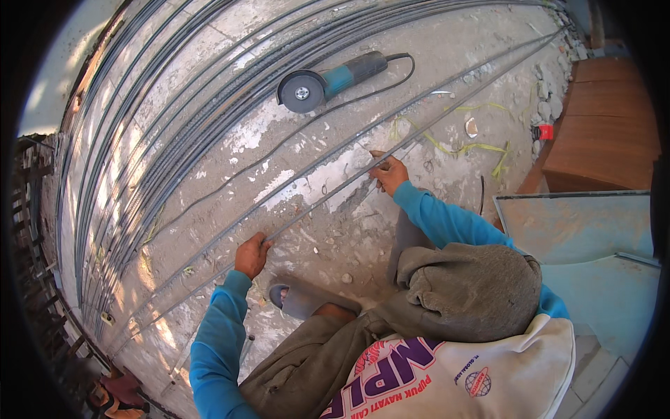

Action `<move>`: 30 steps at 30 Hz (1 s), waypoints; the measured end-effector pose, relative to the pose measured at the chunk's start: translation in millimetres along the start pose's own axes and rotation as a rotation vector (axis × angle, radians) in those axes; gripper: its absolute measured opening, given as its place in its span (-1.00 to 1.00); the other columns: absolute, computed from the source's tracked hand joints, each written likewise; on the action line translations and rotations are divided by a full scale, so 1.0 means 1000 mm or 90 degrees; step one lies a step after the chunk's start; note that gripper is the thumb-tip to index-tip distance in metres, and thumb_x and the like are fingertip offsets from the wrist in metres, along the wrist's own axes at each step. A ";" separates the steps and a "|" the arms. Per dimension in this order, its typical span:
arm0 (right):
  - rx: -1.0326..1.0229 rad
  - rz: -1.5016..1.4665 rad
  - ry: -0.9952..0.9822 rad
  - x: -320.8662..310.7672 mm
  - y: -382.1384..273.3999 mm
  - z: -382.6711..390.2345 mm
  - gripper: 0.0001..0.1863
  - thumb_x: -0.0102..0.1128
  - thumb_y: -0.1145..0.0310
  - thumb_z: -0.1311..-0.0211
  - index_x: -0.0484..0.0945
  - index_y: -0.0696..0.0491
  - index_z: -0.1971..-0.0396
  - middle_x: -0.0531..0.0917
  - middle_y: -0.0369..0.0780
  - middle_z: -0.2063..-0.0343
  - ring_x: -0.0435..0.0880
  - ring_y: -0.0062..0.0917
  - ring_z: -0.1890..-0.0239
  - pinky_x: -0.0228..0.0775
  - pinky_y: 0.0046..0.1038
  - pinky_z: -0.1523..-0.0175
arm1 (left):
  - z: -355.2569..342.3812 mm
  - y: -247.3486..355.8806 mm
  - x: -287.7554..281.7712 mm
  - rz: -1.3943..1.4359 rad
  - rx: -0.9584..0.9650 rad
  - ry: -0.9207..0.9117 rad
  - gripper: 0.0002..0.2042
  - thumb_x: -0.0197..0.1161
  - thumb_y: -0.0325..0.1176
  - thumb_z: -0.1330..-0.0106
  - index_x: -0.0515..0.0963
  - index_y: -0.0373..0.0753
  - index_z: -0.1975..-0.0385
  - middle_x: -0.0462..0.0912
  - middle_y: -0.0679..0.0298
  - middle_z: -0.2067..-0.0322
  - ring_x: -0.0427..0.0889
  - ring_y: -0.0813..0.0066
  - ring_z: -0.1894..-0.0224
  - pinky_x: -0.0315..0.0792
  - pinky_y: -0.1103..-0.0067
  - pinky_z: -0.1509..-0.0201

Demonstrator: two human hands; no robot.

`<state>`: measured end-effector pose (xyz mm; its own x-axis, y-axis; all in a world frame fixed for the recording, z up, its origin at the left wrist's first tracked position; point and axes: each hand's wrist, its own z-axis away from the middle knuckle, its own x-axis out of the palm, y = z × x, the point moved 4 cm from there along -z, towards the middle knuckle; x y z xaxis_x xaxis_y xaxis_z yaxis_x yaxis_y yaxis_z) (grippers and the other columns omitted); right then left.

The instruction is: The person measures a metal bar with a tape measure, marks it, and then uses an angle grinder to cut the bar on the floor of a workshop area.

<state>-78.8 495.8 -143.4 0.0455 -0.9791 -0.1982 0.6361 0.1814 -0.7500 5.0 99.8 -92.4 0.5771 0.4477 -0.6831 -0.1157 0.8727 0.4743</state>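
A long grey steel rebar rod (322, 202) slants across my front, from lower left to upper right. My left hand (252, 256) is closed round it near the lower left. Farther along, my right hand (389, 172) grips the same rod between thumb and fingers. A second rebar rod (286, 183) lies just beyond, almost parallel and apart from my hands. On the floor past both rods rests an angle grinder (339, 79) with a teal and dark body and a dark disc, its cord trailing off to the left.
Many long rebar rods (209, 105) curve along the far and left floor. Rubble (548, 98), a red object (543, 132) and brown wooden furniture (600, 126) stand at right, above glass-like panels (579, 223). Yellow-green strips (460, 148) lie nearby. Another person (118, 391) shows at lower left.
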 end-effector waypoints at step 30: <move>0.001 -0.036 -0.240 0.156 0.034 0.050 -0.60 0.34 0.43 -0.11 0.27 0.26 0.26 0.63 -0.04 0.41 0.67 -0.47 0.43 0.52 -0.47 0.48 | -0.005 -0.009 0.008 0.058 0.040 0.040 -0.76 0.14 -0.21 -0.29 0.49 -0.28 0.27 0.58 -0.07 0.33 0.54 -0.11 0.23 0.39 0.20 0.17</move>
<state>-11.0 344.9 -168.3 0.2903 -0.9528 0.0891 0.6466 0.1267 -0.7522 6.8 96.5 -105.0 0.5150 0.5373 -0.6679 -0.1136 0.8151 0.5681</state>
